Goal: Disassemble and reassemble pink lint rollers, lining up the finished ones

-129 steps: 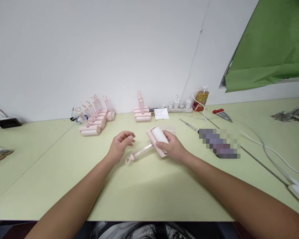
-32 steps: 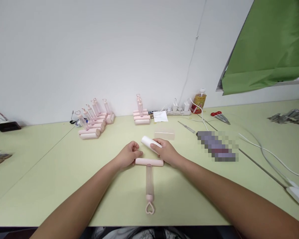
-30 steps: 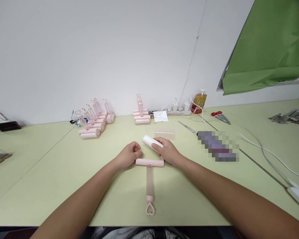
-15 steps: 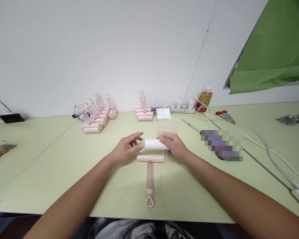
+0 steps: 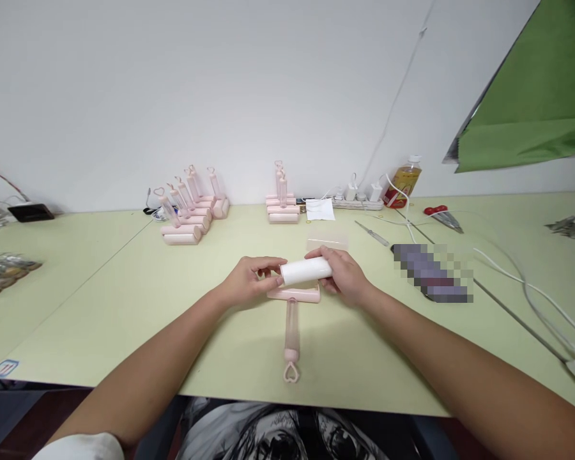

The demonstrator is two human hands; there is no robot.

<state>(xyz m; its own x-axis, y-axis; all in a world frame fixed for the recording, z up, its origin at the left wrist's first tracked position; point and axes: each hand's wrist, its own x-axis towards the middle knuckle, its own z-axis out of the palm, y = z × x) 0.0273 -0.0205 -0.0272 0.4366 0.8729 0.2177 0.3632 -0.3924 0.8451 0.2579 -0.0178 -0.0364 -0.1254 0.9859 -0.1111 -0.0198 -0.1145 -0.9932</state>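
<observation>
A white sticky-paper roll (image 5: 304, 271) is held level above the table, its left end tipped slightly lower. My right hand (image 5: 342, 271) wraps its right end. The thumb and fingertips of my left hand (image 5: 252, 280) pinch the roll's left end. Just below lies a pink lint roller handle (image 5: 292, 326) with a clear tube grip and a heart-shaped ring pointing towards me; the roll and my left fingers partly cover its head. A clear plastic cover (image 5: 327, 241) rests right behind my right hand.
Several pink lint rollers (image 5: 186, 214) stand at the back left, more rollers (image 5: 283, 207) at the back centre. Rightward are a white paper (image 5: 320, 209), a power strip (image 5: 359, 204), a drink bottle (image 5: 403, 182), a screwdriver (image 5: 371, 233), red-handled scissors (image 5: 443, 217) and loose white cables (image 5: 517, 287).
My left hand has come to the roll's left end and closed on it. The roll has tilted slightly, its right end rising. The whole view has shifted a little.
</observation>
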